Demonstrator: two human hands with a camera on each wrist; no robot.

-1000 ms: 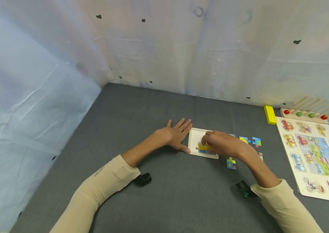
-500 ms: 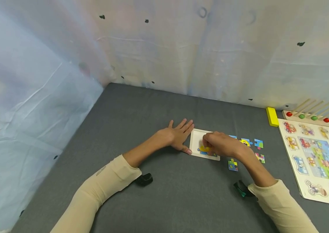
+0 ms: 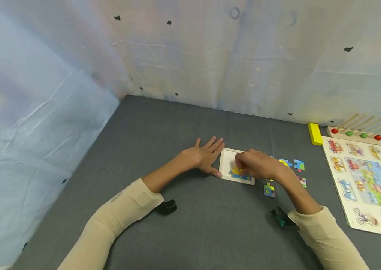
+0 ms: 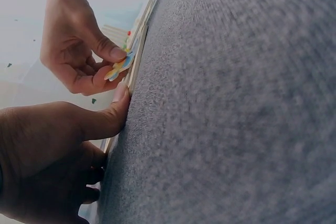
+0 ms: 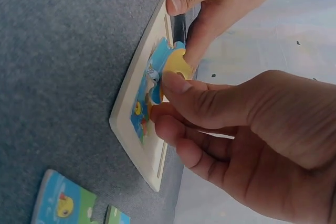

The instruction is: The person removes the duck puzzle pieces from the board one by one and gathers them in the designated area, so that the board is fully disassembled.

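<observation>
My left hand (image 3: 203,158) rests with spread fingers at the left edge of a shallow white puzzle tray (image 3: 221,165). Its thumb (image 4: 121,95) touches the tray's near left corner. Over the tray, my right hand (image 3: 259,165) pinches a yellow and blue jigsaw piece (image 5: 176,64) between thumb and fingers. That piece is tilted, its lower edge close to another blue jigsaw piece (image 5: 138,109) lying along the tray's near side. Whether the two pieces touch I cannot tell. In the head view, the right hand covers the right part of the tray.
Several loose jigsaw pieces lie right of the tray, among them a green and blue one (image 3: 269,190) and a blue one (image 3: 299,165). Farther right are a picture puzzle board (image 3: 340,195), a yellow block (image 3: 315,134) and a wooden rack with pegs (image 3: 355,135).
The head view has shifted slightly. My right hand stays over the tray with the jigsaw piece, its fingers moving only a little. The left hand keeps its place.
</observation>
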